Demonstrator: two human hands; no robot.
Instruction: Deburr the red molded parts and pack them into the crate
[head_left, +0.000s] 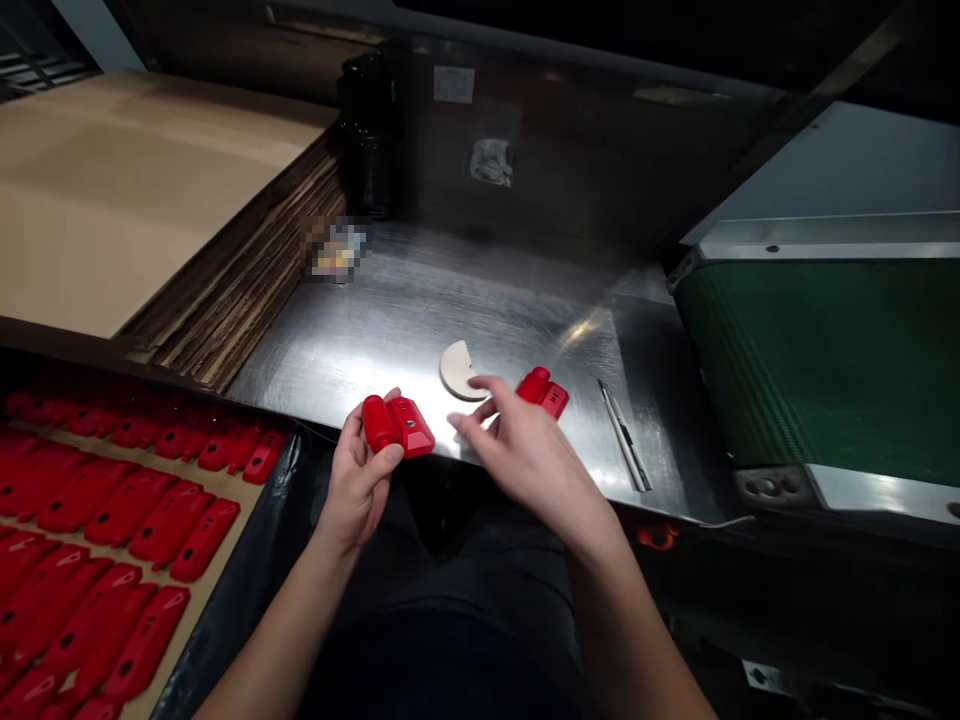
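Observation: the left hand (358, 478) is holding a red moulded plastic housing (399, 426) just above the near edge of the stainless steel table (360, 340). Its fingers (369, 470) are curling around the lower side and clamping the piece, which is keeping the face with small dark holes turned upward, apparently for a clear view.

The right hand (531, 460) is hovering over the table with its fingers (480, 392) spread apart, gripping nothing. They are nearest to a notched beige disc (454, 370) and a second red plastic housing (543, 392). Whether they are touching the disc, I cannot tell. Both pieces are lying close to the near edge, seemingly placed within easy reach.

To the left, rows of long red plastic shells (142, 640) are lying on a tan card sheet (219, 530), apparently spaced so that each can be picked up separately. A stack of corrugated cardboard (232, 270) is standing beyond them, a slim metal strip (622, 435) is lying on the table, and a green conveyor belt (817, 360) is running along the right side.
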